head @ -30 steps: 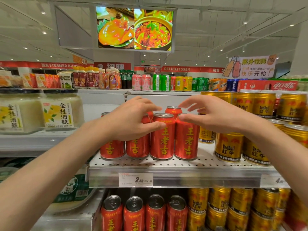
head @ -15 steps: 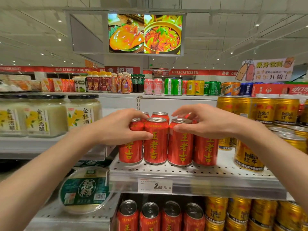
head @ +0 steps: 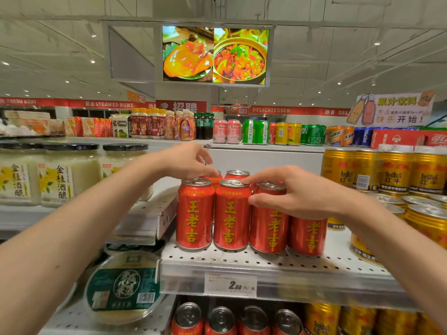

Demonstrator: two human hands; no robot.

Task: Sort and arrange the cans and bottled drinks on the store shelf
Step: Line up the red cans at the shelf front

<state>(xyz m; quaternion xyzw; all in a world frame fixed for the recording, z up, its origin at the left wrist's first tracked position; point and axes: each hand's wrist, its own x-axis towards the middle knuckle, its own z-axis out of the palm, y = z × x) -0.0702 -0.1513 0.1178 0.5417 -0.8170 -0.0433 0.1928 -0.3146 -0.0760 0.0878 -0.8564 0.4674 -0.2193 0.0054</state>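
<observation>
Four red herbal-tea cans (head: 231, 216) stand in a front row on the perforated metal shelf (head: 266, 262), with two more red cans (head: 237, 174) behind them. My left hand (head: 187, 160) reaches over the leftmost front can (head: 194, 213), and its curled fingertips pinch the top of a back-row can (head: 216, 178) that it mostly hides. My right hand (head: 297, 193) grips the third front can (head: 269, 228), thumb on its side and fingers over its lid. Its index fingertip touches the lid of the second can.
Gold Red Bull cans (head: 396, 172) crowd the shelf on the right. Jars of white rice wine (head: 65, 175) stand on the left shelf, with a round green-lidded tub (head: 122, 286) below. The lower shelf holds more red cans (head: 221, 320). A price tag (head: 231, 284) hangs on the shelf edge.
My left hand has left the sides of the left cans and risen to a back-row can's top. My right hand has dropped onto the third can. The front cans now stand in line.
</observation>
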